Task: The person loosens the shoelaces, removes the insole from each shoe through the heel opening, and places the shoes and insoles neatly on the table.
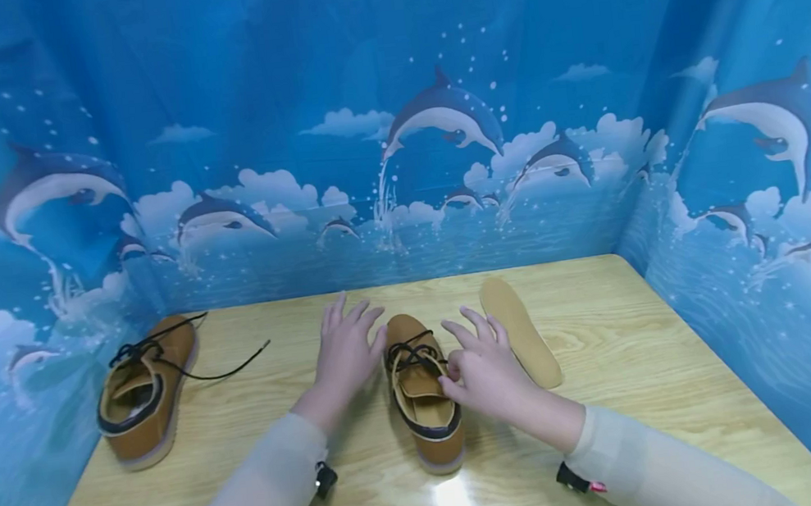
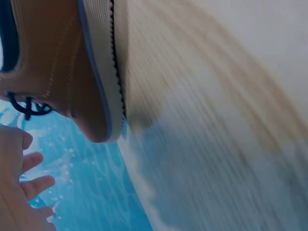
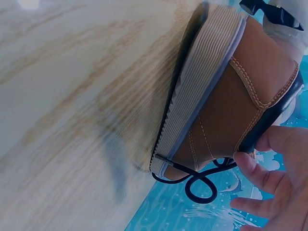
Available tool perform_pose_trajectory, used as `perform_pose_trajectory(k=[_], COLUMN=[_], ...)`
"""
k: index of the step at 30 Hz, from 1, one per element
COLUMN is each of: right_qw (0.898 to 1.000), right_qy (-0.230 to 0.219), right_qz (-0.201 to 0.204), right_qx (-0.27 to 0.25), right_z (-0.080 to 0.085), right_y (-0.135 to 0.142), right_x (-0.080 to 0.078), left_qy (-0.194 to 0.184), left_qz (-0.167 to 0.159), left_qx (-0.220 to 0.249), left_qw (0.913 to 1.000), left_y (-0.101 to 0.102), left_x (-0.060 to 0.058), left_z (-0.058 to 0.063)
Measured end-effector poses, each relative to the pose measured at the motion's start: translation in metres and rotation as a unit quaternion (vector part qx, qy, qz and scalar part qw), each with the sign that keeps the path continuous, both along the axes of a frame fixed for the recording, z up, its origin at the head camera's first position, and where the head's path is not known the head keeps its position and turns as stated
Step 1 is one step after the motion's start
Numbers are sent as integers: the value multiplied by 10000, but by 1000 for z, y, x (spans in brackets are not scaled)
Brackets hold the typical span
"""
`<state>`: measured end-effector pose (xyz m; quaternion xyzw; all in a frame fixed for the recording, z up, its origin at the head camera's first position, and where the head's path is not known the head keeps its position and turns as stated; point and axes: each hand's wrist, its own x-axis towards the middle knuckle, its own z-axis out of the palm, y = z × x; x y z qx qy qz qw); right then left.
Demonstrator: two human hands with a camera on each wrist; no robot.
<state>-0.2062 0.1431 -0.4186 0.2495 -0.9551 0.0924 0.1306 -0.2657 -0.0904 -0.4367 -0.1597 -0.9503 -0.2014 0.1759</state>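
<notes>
A brown lace-up shoe (image 1: 434,440) stands upright in the middle, toe pointing away, its dark laces (image 1: 414,354) loosely crossed over the tongue. My right hand (image 1: 488,368) is at its right side; thumb and index finger pinch the dark-trimmed collar edge beside the laces, while the other fingers spread. In the right wrist view a lace (image 3: 201,187) hangs in a loop along the shoe's side. Left of the shoe, my left hand (image 1: 344,346) hovers with fingers extended and apart. The left wrist view shows those fingers (image 2: 36,187) clear of the shoe (image 2: 72,62).
Another brown shoe (image 1: 152,420) stands at the table's left edge, one dark lace (image 1: 229,375) trailing right over the wood. A tan insole (image 1: 521,331) lies right of the middle shoe. Blue dolphin-print curtains (image 1: 267,69) enclose the table (image 1: 630,345) at the back and sides.
</notes>
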Motion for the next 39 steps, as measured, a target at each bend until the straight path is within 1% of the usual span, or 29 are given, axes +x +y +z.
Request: perform_pose_trajectory(k=[7, 12, 15, 18, 22, 26, 30, 35, 39], right_qw=[10000, 10000, 9999, 9999, 10000, 9999, 9999, 9998, 9999], right_qy=[-64, -9, 13, 3, -32, -62, -38, 65, 27], right_qz=[-9, -53, -73, -64, -70, -94, -58, 18, 25], right_qx=[-33, -61, -76, -87, 5, 107, 150, 181, 156], right_z=[0, -1, -1, 0, 0, 0, 0, -2, -3], right_y=[0, 2, 3, 3, 3, 2, 2, 2, 2], right_x=[0, -2, -2, -2, -2, -1, -1, -1, -1], left_qy=[-367, -438, -558, -795, -1125, -1396, -1596, -1664, -1627], left_qz=[-108, -339, -464, -565, -698, -765, -746, -747, -745], left_qx=[-154, -153, -80, -64, -207, -276, -406, -398, -398], left_qw=[9991, 9983, 9973, 9952, 9910, 9869, 9835, 9824, 9831], left_y=[-1, 4, 8, 13, 18, 20, 20, 17, 14], left_x=[-15, -25, -31, -37, -43, -47, -50, -50, -49], left_z=[-6, -11, -12, -12, -13, -15, -18, -22, -24])
